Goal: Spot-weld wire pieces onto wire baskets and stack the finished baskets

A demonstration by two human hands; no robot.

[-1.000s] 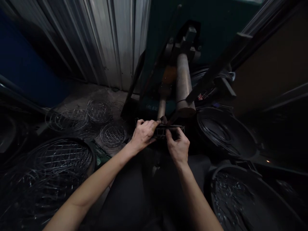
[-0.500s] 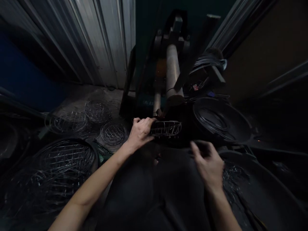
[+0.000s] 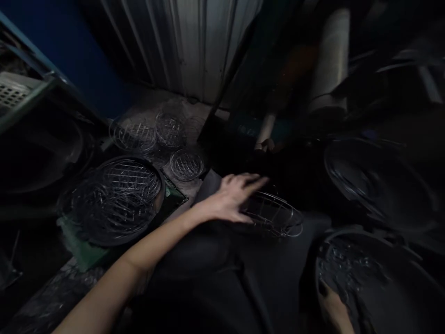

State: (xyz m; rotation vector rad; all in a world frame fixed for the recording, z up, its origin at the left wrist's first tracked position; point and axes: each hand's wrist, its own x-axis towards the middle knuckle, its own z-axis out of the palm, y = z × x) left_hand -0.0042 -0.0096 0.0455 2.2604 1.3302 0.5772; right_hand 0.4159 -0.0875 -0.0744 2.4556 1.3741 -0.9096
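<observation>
A round wire basket with thin metal bars rests tilted over the dark cloth on my lap. My left hand is at its left side, thumb and fingers spread apart; whether they touch the wire is blurred. Low on the right, my right hand reaches into a large dark basin. Its fingers are lost in shadow beside a heap of small shiny metal pieces.
To the left, a black tub full of wire grids stands on a green crate. Several round wire racks lie on the floor behind it. A machine with a pale cylinder is ahead; another dark basin sits at right.
The view has swung left and down. My right hand has dropped from near the machine into the right basin. The wire basket has come away from the machine's post, and my left hand's fingers have spread.
</observation>
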